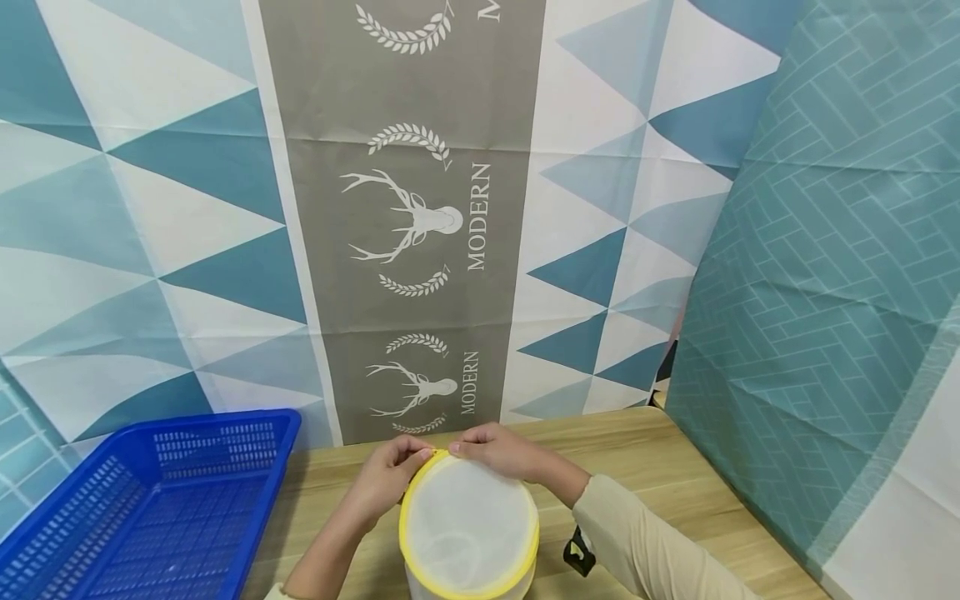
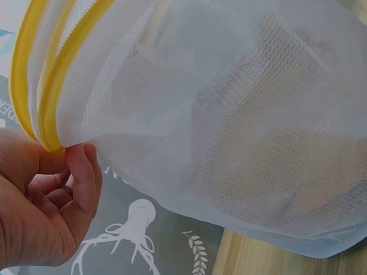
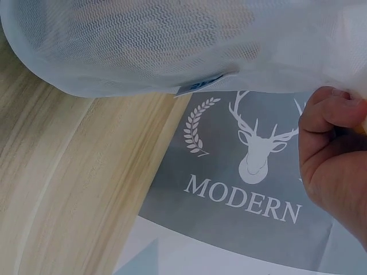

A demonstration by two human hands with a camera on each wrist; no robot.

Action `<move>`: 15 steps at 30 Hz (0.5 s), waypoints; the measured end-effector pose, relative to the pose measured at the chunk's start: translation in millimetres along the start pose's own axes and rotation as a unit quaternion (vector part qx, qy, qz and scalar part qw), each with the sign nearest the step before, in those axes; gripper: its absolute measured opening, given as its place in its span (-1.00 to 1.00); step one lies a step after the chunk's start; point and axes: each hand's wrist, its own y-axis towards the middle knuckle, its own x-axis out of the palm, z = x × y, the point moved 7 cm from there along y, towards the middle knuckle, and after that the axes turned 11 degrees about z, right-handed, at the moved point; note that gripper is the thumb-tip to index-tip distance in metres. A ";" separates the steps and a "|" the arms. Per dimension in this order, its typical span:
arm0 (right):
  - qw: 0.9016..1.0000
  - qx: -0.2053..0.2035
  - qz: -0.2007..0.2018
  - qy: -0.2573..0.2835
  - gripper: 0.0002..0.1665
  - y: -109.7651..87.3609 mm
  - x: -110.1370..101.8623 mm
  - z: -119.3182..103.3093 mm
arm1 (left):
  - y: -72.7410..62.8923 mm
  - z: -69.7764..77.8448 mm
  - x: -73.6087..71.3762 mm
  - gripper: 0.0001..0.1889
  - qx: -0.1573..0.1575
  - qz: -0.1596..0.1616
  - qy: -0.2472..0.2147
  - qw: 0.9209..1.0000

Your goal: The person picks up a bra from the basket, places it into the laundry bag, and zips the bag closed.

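Note:
A white mesh laundry bag (image 1: 472,521) with yellow edging stands on the table, its round top facing up. At the far side of the rim, my left hand (image 1: 386,475) pinches the yellow edging between thumb and fingers. Close beside it, my right hand (image 1: 491,450) grips the same rim with thumb and curled fingers. Two yellow bands (image 2: 54,86) run side by side above the left fingertips in the left wrist view. A small tag (image 3: 200,85) with blue print sticks out of the bag's side. Something tan shows faintly through the mesh.
To the left, a blue plastic basket (image 1: 281,467) with perforated walls sits on the wood-grain table (image 1: 600,442). Patterned sheets (image 1: 420,292) hang behind the table and along its right side. A small black item (image 1: 579,552) lies by the right sleeve.

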 end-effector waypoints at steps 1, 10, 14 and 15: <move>1.000 0.000 -0.001 -0.001 -0.63 -0.1 0.1 0.1 | -0.5 0.1 -0.3 -0.80 0.000 -0.001 -0.001 1.000; 1.000 -0.001 0.006 -0.005 -0.63 -1.9 -3.0 1.4 | -2.0 -0.4 0.2 -0.79 -0.002 -0.016 -0.007 1.000; 1.000 -0.002 0.005 -0.004 -0.63 -2.3 -4.0 1.4 | -1.3 0.3 1.9 -0.80 -0.003 -0.012 -0.003 1.000; 1.000 -0.003 0.004 -0.005 -0.63 -2.2 -4.5 1.8 | -1.3 0.8 2.4 -0.79 -0.002 -0.012 -0.001 1.000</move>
